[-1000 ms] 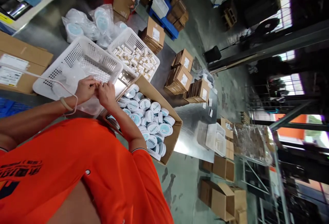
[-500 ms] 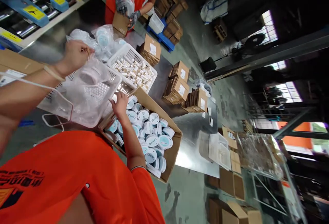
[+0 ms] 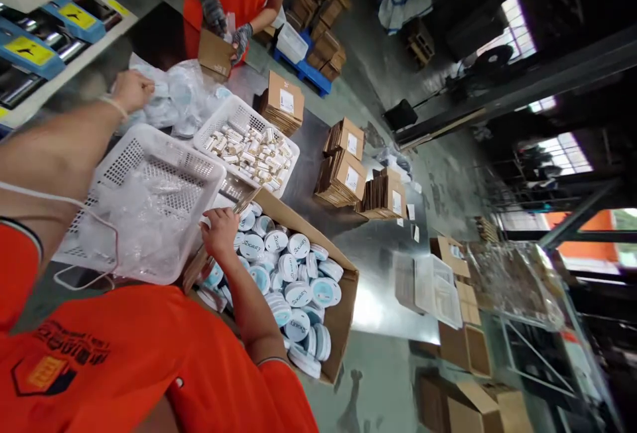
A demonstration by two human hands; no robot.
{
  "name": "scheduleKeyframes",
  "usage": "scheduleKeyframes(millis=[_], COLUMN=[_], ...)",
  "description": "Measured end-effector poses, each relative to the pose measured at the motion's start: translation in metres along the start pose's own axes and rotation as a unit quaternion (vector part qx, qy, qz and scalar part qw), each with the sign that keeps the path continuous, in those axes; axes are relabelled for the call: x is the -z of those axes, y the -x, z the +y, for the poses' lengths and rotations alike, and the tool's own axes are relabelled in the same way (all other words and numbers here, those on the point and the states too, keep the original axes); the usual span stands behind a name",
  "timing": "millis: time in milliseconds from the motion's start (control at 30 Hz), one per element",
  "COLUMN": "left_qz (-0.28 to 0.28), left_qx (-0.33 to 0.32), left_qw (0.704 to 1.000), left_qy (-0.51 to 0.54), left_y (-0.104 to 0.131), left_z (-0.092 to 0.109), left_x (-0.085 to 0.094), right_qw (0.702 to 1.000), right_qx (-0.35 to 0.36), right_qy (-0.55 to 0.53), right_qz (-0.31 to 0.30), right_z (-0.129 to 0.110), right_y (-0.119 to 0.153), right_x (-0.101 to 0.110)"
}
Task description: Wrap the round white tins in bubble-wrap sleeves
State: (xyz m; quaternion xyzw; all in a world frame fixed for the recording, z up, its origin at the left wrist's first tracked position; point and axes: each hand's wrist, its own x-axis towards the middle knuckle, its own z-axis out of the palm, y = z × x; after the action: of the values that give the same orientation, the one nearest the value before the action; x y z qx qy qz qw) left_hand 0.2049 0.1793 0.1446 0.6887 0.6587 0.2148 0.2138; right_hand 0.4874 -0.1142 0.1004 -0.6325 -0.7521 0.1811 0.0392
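Both hands are bare and well apart from each other. The left hand (image 3: 132, 91), a pale band round its wrist, has its fingers curled at the edge of a heap of clear plastic bags (image 3: 184, 95) with round pale-blue and white pieces inside; it appears to touch the heap, but I cannot tell whether it is gripping a bag. The right hand (image 3: 221, 231) has its fingers loosely bent and slightly spread at the near-left edge of an open cardboard box (image 3: 344, 307); whether anything is pinched in it I cannot tell.

Round white-and-blue containers (image 3: 300, 295), some lettered "beauty", lie jumbled inside that box. Between the two arms stands a white perforated basket (image 3: 172, 154) with crumpled clear plastic (image 3: 134, 221) in it. Just beyond is a second white basket (image 3: 239, 111) full of small white-and-tan pieces (image 3: 253, 154).

Farther out along the metal desk (image 3: 383, 274) stand stacks of flattened cartons (image 3: 343, 171) with white labels. Across the desk, a co-worker's grey-gloved hands (image 3: 241, 42) are at a brown carton (image 3: 215, 52), near a roller conveyor (image 3: 52, 38).
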Motion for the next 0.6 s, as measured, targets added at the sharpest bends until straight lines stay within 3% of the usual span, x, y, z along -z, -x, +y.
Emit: scheduleKeyframes(millis=[100,167,233,333,467,600], left_qz=[-0.009,-0.008,-0.021,-0.09,-0.181,-0.297], left_qx=[0.056,0.052,0.019,-0.058,-0.036,0.02], left_qw=[0.998,0.999,0.999,0.992,0.953,0.893], left_qy=[0.003,0.011,0.025,0.069,0.24,0.337], left_y=[0.009,0.024,0.053,0.12,0.199,0.224], left_z=[0.003,0.021,0.049,0.092,0.123,0.135], left_x=[-0.009,-0.014,-0.021,-0.038,-0.061,-0.069], right_qw=[1.0,0.998,0.995,0.981,0.969,0.954], right_qx=[-0.007,-0.013,-0.021,-0.031,0.014,0.033], right_qy=[-0.028,-0.054,-0.093,-0.169,-0.21,-0.271], right_qz=[0.002,0.015,0.041,0.093,0.128,0.125], right_z=[-0.001,-0.003,-0.005,-0.006,0.003,0.017], right_y=[0.0,-0.001,-0.002,-0.009,-0.011,0.003], right_x=[0.0,0.002,0.007,0.024,0.05,0.058])
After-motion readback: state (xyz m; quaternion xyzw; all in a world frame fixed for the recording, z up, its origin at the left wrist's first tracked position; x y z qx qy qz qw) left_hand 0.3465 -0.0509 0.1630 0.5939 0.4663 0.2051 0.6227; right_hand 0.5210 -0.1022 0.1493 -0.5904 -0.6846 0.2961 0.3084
